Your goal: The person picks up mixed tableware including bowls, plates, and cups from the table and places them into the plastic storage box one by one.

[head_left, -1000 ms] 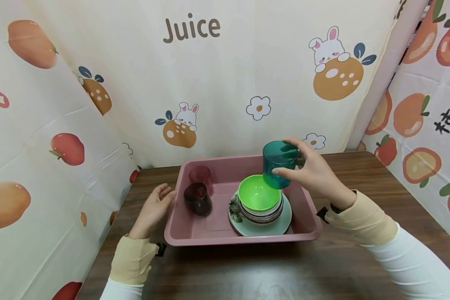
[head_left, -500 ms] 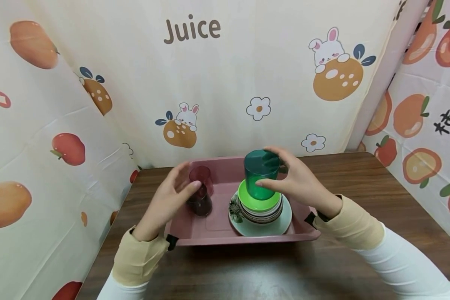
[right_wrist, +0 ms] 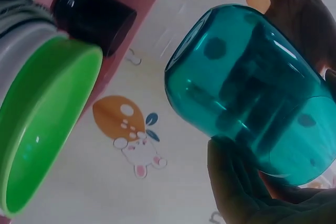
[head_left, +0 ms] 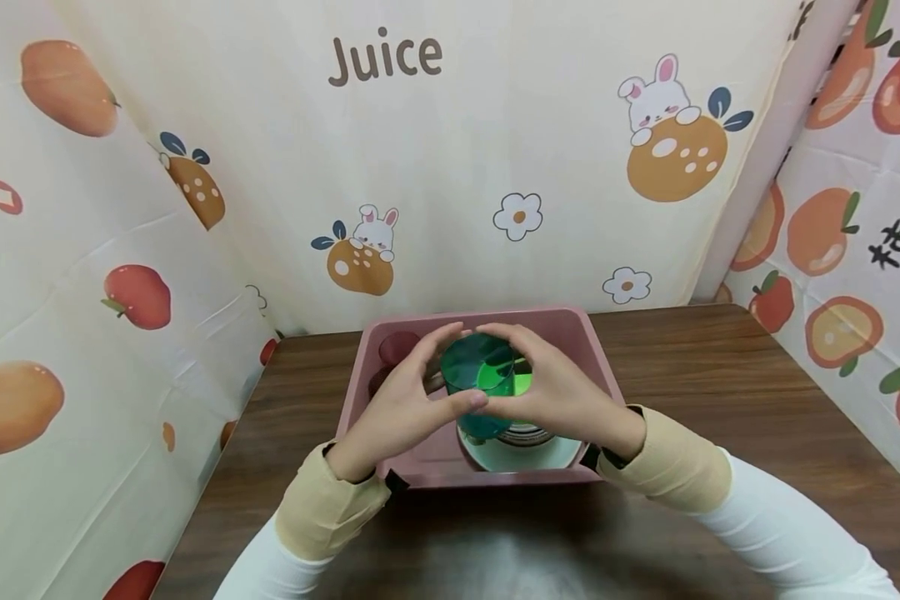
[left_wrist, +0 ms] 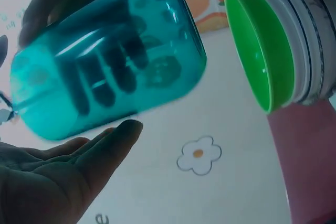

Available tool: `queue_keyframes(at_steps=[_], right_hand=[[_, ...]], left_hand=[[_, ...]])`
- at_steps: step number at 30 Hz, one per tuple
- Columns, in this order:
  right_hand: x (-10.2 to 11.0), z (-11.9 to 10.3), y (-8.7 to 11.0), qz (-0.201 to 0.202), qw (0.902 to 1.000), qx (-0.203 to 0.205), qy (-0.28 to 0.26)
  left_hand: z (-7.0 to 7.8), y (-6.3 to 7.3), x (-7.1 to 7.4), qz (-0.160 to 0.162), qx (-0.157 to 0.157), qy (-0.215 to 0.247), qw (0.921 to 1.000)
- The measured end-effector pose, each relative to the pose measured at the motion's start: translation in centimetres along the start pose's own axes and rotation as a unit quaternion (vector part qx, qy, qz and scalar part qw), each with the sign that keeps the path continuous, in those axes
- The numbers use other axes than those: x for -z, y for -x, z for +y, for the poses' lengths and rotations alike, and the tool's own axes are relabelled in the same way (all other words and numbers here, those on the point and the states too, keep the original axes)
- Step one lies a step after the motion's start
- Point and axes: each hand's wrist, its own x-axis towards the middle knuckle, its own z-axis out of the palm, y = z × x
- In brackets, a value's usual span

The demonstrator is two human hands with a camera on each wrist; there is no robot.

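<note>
Between both hands, a teal see-through cup (head_left: pixel 474 379) is held upright in the air, over the left side of a dish stack. My left hand (head_left: pixel 401 404) curls around its left side, thumb in front and fingers behind. From the right, my right hand (head_left: pixel 558 392) grips the cup the same way. Below sits the stack, topped by a bright green bowl (left_wrist: pixel 262 51) on white and patterned bowls. A pale plate (head_left: pixel 495 457) lies under them in a pink basin (head_left: pixel 592 350). A dark cup (right_wrist: pixel 94 17) stands in the basin, mostly hidden behind my left hand in the head view.
A reddish see-through cup (head_left: pixel 397 346) is at the basin's back left. The basin rests on a dark wooden table (head_left: pixel 690 358). A fruit-printed cloth (head_left: pixel 450 167) hangs behind and along both sides.
My right hand has carried the teal cup left and lower. My left hand has come from the basin's left rim, past the dark cup, to the teal cup and holds it too.
</note>
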Motion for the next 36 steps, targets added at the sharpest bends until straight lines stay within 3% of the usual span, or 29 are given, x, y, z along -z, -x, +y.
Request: queue_keyframes(at_steps=[8,13,22,28,36], right_hand=[[-0.8,-0.5,0.0,-0.018,0.9997,-0.001,-0.016],[-0.5,-0.2,0.2,-0.039,0.9988,-0.007,-0.028],[1.2,1.6,1.1,-0.018,0.9976,-0.031,-0.060],[3.4,3.0,2.0,0.007,0.9968,-0.069,-0.039],[6.3,6.5,4.0,0.048,0.9930,-0.102,0.035]], left_hand=[[0.1,-0.3,0.0,0.004,0.010,-0.062,0.9980],[-0.1,-0.1,0.4,0.007,0.019,-0.064,0.9977],[-0.9,0.4,1.6,0.027,0.038,-0.066,0.9967],[-2.0,0.8,2.9,0.040,0.065,-0.083,0.9936],[-3.6,1.6,4.0,0.041,0.099,-0.118,0.9873]])
